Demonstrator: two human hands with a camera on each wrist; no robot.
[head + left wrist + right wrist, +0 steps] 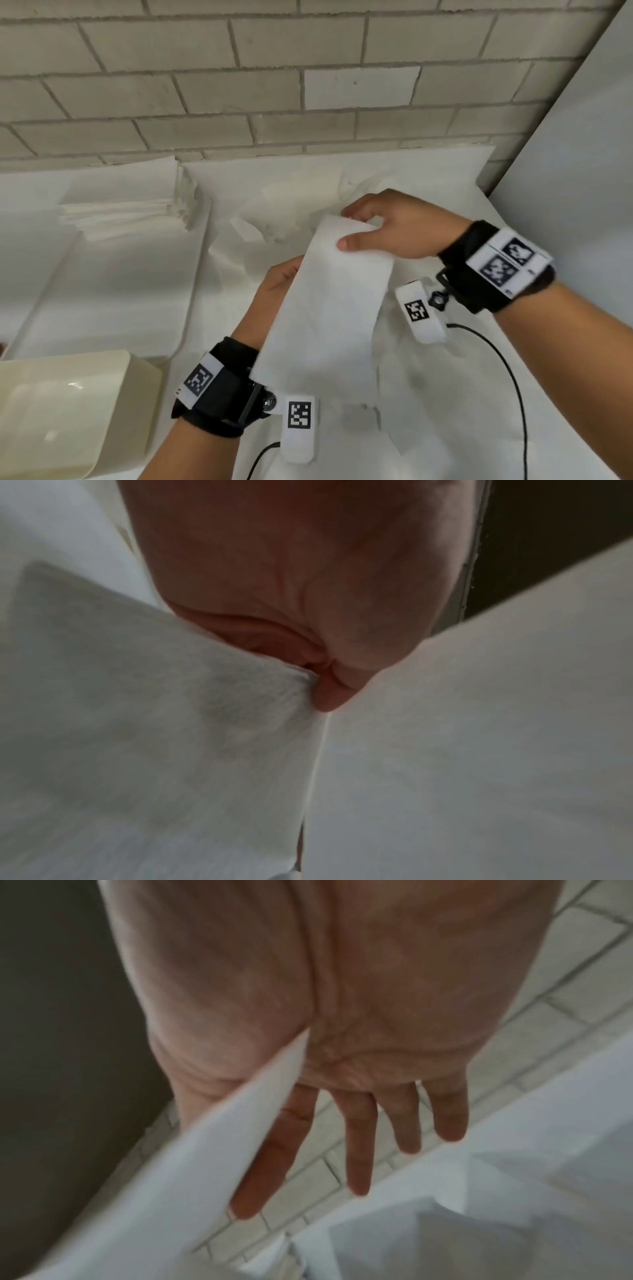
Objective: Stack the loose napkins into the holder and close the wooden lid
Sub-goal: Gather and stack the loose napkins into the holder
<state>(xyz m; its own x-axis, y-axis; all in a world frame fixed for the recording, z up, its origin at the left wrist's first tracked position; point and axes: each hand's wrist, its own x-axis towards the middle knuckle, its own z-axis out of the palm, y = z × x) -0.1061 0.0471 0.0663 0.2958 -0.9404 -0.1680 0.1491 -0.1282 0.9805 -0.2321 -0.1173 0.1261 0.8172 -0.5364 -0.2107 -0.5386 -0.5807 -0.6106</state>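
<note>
I hold one long folded white napkin point(329, 308) in the air over the table, between both hands. My right hand point(352, 226) pinches its far end, thumb on top and fingers behind; the right wrist view shows the napkin point(171, 1177) passing between thumb and straight fingers point(356, 1150). My left hand point(282, 284) grips the napkin's left edge from underneath and is mostly hidden by it. In the left wrist view the napkin point(171, 723) wraps around that palm point(308, 574). A stack of napkins point(126, 209) lies in a white tray point(102, 291) at back left.
Loose crumpled napkins point(291, 212) lie at the back centre on the white-covered table point(428, 394). A glossy cream box-like object point(68, 411) sits at the lower left. A brick wall point(274, 85) stands behind, a grey panel point(582, 154) on the right. Black cables point(513, 387) trail near my wrists.
</note>
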